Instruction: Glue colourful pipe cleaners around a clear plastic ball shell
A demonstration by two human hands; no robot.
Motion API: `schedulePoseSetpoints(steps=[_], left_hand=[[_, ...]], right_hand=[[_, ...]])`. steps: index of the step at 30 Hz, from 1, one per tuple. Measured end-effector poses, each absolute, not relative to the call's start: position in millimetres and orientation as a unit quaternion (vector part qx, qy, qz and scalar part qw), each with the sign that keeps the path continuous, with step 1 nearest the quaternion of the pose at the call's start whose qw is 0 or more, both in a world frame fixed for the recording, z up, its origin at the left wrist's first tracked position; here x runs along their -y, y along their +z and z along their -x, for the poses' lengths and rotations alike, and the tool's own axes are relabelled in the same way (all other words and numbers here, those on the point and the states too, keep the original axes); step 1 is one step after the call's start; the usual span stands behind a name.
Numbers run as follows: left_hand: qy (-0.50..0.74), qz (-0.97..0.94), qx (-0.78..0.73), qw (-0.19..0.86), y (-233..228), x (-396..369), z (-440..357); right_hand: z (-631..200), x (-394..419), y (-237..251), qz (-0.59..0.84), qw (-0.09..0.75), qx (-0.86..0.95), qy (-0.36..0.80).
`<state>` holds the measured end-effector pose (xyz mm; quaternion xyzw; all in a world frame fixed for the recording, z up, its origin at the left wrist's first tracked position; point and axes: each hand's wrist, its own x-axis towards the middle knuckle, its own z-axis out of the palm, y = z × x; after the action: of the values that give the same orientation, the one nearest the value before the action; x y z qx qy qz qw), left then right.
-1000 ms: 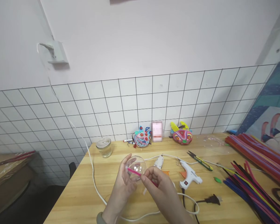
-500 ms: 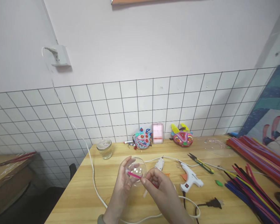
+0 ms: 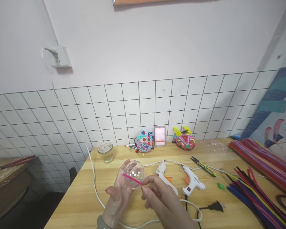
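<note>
The left hand cups a clear plastic ball above the table, fingers loosely spread. Across the ball lies a thin pink pipe cleaner, running upper-left to lower-right, pinched by the right hand.

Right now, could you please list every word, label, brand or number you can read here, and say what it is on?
No text can be read in this view.
Blurred pink patch by the wall: unreadable.
White glue gun: a small red mark, too small to read.
Clear ball in the left hand and pink pipe cleaner in the right hand: no markings.
</note>
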<state>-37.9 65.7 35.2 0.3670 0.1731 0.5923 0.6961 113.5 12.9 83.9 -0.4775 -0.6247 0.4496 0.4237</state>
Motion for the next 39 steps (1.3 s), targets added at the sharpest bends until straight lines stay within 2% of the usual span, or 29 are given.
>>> schedulePoseSetpoints(steps=[5,16,22,33,39], left_hand=[[0.606,-0.373,-0.192,0.675,25.8,-76.7,38.7],[0.649,-0.371,-0.259,0.611,30.3,-69.8,23.6],[0.634,-0.365,-0.275,0.624,38.1,-65.9,26.0],[0.641,-0.326,-0.280,0.636,48.2,-60.5,26.4],[0.642,-0.305,-0.262,0.652,53.0,-57.2,27.5]], right_hand=[[-114.5,-12.8,87.5,0.550,0.403,0.649,0.338],[-116.5,-16.1,80.8,0.547,0.369,0.669,0.343],[-117.0,-9.3,96.2,0.554,0.321,0.687,0.344],[-112.6,-4.1,91.2,0.544,0.280,0.725,0.316],[-107.4,7.8,88.7,0.534,0.289,0.711,0.355]])
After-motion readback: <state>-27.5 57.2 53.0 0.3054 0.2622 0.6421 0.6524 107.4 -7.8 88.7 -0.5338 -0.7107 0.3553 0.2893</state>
